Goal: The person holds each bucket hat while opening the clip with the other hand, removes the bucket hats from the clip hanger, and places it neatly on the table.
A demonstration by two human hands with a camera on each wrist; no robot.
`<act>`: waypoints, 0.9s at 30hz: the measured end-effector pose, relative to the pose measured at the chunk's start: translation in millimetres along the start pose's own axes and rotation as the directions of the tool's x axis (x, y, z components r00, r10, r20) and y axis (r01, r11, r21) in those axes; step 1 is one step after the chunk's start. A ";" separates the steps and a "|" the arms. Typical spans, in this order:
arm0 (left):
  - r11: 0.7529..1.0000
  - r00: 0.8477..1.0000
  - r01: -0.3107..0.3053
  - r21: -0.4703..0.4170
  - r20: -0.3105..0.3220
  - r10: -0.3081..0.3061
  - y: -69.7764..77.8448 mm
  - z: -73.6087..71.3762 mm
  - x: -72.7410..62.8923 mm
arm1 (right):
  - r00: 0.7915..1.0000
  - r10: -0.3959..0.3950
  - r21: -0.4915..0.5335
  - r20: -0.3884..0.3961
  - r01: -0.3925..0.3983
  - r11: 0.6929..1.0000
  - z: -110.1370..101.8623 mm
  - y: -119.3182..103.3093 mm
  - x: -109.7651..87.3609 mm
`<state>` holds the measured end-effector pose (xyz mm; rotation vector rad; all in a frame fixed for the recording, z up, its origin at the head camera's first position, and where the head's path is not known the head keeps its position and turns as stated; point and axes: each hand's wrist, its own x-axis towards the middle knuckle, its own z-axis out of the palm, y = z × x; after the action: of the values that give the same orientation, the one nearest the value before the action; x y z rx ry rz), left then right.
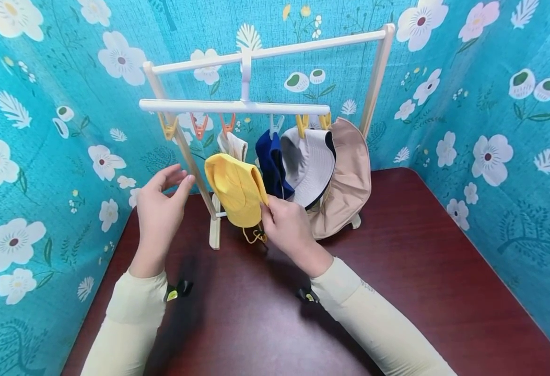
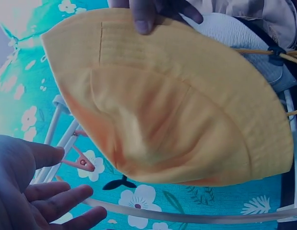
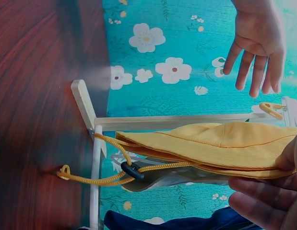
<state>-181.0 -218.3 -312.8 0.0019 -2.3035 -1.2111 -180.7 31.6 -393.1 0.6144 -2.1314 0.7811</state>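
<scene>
My right hand [image 1: 291, 230] pinches the brim edge of a yellow bucket hat [image 1: 234, 188], its thumb on the near side in the left wrist view. From the hat dangles a yellow cord [image 3: 105, 181] with a black toggle [image 3: 132, 171]. My left hand [image 1: 162, 214] holds nothing and stays left of the hat, its fingers apart in the left wrist view. Above both hands is a white hanger [image 1: 199, 106] with coloured clips. Its leftmost yellow clip [image 1: 168, 128] and pink clip [image 1: 199, 128] hold nothing.
The hanger hangs on a wooden rack [image 1: 312, 44]. Clipped to it are a whitish cloth piece [image 1: 233, 146], a dark blue piece [image 1: 270, 162] and a grey bucket hat [image 1: 309, 167]. A beige fabric item [image 1: 352, 183] hangs at the right, above the dark red table [image 1: 425, 271].
</scene>
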 end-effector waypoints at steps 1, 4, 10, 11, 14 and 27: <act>1.000 1.000 -0.009 -0.016 -0.005 0.009 -1.4 0.1 -2.4 | 1.000 -0.004 -0.004 -0.003 0.004 1.000 -0.7 -0.3 0.0; 0.996 0.998 -0.058 -0.062 -0.024 0.057 -6.8 2.1 -8.9 | 1.000 -0.012 -0.014 -0.011 0.011 1.000 -2.5 -0.3 -0.4; 0.985 0.991 -0.131 -0.115 -0.019 0.130 -16.4 7.2 -24.3 | 1.000 -0.011 -0.023 -0.007 0.011 1.000 -5.8 0.2 -2.8; 0.984 0.991 -0.133 -0.117 -0.017 0.132 -17.5 7.3 -26.8 | 1.000 -0.011 -0.021 -0.006 0.011 1.000 -6.2 0.1 -3.1; 0.983 0.990 -0.143 -0.116 -0.019 0.142 -20.8 6.3 -32.7 | 1.000 -0.010 -0.010 -0.001 0.010 1.000 -6.6 -0.1 -3.7; 0.979 0.991 -0.136 -0.150 -0.007 0.137 -36.5 3.3 -49.2 | 1.000 -0.018 0.026 0.016 0.018 1.000 -8.2 -1.5 -6.6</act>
<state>-149.0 -225.8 -364.5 -0.2094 -2.1710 -1.3100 -171.9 37.4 -393.6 0.6549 -2.1304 0.7973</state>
